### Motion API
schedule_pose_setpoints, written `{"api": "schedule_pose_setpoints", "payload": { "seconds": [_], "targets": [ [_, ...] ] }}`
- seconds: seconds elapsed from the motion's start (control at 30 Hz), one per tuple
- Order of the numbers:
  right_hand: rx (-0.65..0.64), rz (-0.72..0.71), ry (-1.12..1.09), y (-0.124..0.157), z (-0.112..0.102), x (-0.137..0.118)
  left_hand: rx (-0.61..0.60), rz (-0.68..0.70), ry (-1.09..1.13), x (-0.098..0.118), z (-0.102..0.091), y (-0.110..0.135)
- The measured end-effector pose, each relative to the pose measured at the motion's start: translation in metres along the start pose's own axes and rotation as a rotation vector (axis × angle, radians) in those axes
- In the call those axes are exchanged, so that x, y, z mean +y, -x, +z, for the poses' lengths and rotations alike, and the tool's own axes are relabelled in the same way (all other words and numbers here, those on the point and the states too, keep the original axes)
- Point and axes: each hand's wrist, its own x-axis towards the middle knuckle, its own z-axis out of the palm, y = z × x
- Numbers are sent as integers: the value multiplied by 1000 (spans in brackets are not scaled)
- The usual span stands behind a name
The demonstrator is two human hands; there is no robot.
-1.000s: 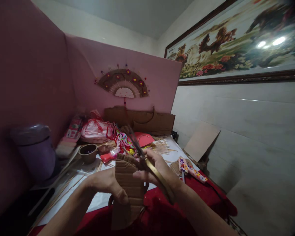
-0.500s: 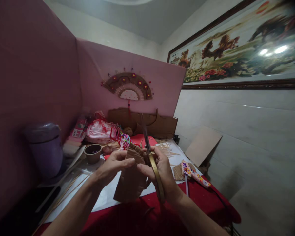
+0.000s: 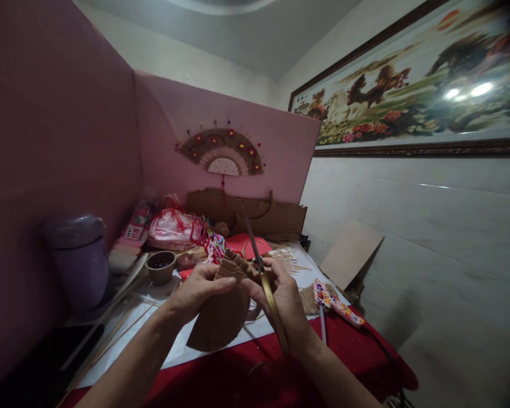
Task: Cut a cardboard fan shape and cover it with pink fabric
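Observation:
Between my hands, above the front of the table, is a piece of brown cardboard (image 3: pixel 222 317) with a rounded lower edge and a creased upper part. My left hand (image 3: pixel 199 294) pinches its left side, thumb on top. My right hand (image 3: pixel 283 294) has a pair of scissors (image 3: pixel 268 294) with gold-coloured handles against its palm, the blades pointing up and away. The right fingertips also touch the cardboard's right edge. Whether the blades are parted is hard to make out.
Behind the hands lie a red round piece (image 3: pixel 249 245), a pink pouch (image 3: pixel 176 226) and thin sticks. To the left stand a small bowl (image 3: pixel 160 268) and a purple bin (image 3: pixel 79 266). A flower-patterned glue gun (image 3: pixel 340 306) rests at right. A decorated fan (image 3: pixel 225 148) hangs on the pink panel.
The cardboard has turned, its lower end swinging left, and more of its rounded edge shows. Both hands stay close to where they were, the scissors still in my right hand.

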Motion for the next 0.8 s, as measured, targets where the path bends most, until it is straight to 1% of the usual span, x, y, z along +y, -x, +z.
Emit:
{"api": "schedule_pose_setpoints", "payload": {
  "seconds": [0.07, 0.1, 0.13, 0.23, 0.3, 0.37, 0.43, 0.57, 0.7, 0.8],
  "targets": [
    [33, -13, 47, 7, -10, -3, 65, -13, 39, 3, -2, 0],
    [23, 2, 54, 11, -16, -4, 102, -18, 63, 5, -4, 1],
    [-14, 40, 43, 17, -22, -4, 136, -18, 89, 7, -6, 1],
    [-236, 230, -47, 35, -36, 0, 204, 2, 150, 12, -13, 3],
    [-347, 344, -88, 45, -42, 4, 239, 11, 172, 14, -16, 3],
    [-418, 398, -86, 52, -45, 6, 265, 16, 180, 14, -17, 2],
    [-463, 402, -41, 55, -47, 6, 273, 22, 188, 15, -18, 1],
    [-486, 370, 20, 53, -48, 4, 270, 5, 196, 15, -16, 1],
    [-503, 364, -12, 48, -41, 6, 285, -28, 189, 15, -13, 3],
    [-454, 363, -66, 43, -34, 9, 279, -51, 165, 13, -8, 3]
  ]
}}
